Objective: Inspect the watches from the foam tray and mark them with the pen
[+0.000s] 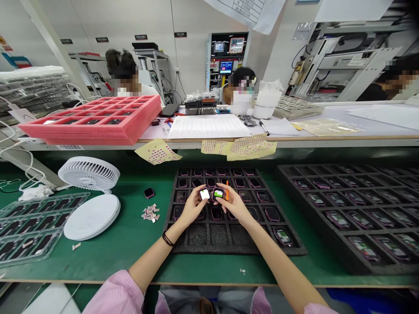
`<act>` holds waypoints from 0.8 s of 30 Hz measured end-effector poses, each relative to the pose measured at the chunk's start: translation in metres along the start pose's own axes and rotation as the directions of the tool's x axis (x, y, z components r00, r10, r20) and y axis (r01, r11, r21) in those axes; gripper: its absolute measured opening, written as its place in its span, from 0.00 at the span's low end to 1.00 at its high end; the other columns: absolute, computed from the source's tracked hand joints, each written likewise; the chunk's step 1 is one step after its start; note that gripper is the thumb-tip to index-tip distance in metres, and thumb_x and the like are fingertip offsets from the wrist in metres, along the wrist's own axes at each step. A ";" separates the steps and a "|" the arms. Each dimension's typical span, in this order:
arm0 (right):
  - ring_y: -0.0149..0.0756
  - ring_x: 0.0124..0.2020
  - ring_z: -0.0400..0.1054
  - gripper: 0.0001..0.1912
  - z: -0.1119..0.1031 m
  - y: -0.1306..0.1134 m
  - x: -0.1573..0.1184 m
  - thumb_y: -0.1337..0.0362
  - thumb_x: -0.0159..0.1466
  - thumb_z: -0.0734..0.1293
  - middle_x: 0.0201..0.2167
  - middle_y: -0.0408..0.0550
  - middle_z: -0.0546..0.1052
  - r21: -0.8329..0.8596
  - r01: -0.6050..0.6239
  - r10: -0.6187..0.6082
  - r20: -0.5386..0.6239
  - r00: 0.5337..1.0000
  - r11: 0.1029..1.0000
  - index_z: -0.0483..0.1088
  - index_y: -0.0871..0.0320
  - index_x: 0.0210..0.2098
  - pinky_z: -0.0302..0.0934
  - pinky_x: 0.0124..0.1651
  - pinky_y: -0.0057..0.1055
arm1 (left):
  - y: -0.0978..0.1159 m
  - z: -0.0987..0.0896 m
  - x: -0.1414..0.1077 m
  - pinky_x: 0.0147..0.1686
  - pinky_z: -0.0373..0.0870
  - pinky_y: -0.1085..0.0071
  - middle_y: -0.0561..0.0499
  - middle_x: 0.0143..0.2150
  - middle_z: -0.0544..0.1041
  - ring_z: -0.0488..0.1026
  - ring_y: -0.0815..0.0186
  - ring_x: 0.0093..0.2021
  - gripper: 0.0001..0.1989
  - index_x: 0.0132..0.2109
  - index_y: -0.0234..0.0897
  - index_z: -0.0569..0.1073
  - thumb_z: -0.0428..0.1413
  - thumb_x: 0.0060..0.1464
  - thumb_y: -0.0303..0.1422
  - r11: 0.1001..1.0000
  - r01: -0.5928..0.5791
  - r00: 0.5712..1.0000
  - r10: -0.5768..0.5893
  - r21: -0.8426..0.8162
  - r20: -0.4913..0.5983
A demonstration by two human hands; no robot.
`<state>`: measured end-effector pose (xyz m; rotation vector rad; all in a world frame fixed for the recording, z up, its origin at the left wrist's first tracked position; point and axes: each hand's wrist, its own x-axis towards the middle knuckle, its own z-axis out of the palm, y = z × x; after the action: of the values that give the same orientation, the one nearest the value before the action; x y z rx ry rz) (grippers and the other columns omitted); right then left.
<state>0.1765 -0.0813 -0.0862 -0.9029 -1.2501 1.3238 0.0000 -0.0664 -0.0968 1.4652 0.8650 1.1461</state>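
Note:
Over the middle of a black foam tray (212,239), my left hand (193,206) is closed on a small square watch (204,194) with a lit white screen. Close beside it, my right hand (235,204) grips a second watch (218,193), whose screen shows green and white. An orange strip (227,190) stands upright by my right fingers. Dark-screened watches fill many of the tray's compartments; several front ones hold none. One watch with a label (282,236) lies in the front right compartment.
Another foam tray (316,237) of watches stands right. Left are a white fan (91,216), clear trays (29,222), a lone watch (149,192) and small pieces (151,212). A shelf behind bears a red foam tray (131,131) and papers (209,126). People sit beyond.

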 end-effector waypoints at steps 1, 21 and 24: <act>0.34 0.30 0.72 0.28 0.000 0.000 0.000 0.59 0.54 0.72 0.39 0.47 0.71 0.000 -0.002 0.002 0.003 1.000 1.000 0.63 0.51 0.53 0.58 0.17 0.21 | 0.000 0.000 0.000 0.34 0.69 0.73 0.42 0.53 0.69 0.72 0.66 0.40 0.26 0.56 0.37 0.63 0.58 0.51 0.38 1.000 -0.002 1.000 0.002 -0.003 0.000; 0.32 0.26 0.72 0.25 0.002 -0.007 -0.002 0.55 0.55 0.71 0.36 0.45 0.72 0.009 -0.011 0.012 -0.043 0.999 1.000 0.66 0.53 0.50 0.57 0.16 0.23 | -0.006 0.000 0.000 0.26 0.66 0.76 0.44 0.49 0.71 0.71 0.68 0.35 0.22 0.56 0.38 0.64 0.54 0.55 0.39 1.000 0.003 1.000 -0.003 0.010 0.007; 0.32 0.23 0.71 0.21 0.000 -0.008 -0.001 0.52 0.58 0.68 0.32 0.44 0.72 0.012 -0.016 0.017 -0.085 0.996 1.000 0.68 0.54 0.48 0.56 0.16 0.24 | -0.010 0.000 0.001 0.33 0.71 0.73 0.43 0.53 0.69 0.72 0.66 0.40 0.25 0.57 0.38 0.62 0.57 0.53 0.36 1.000 -0.009 1.000 0.009 -0.008 0.020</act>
<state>0.1779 -0.0831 -0.0788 -0.9537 -1.1706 1.2903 0.0008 -0.0636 -0.1068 1.4739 0.8397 1.1383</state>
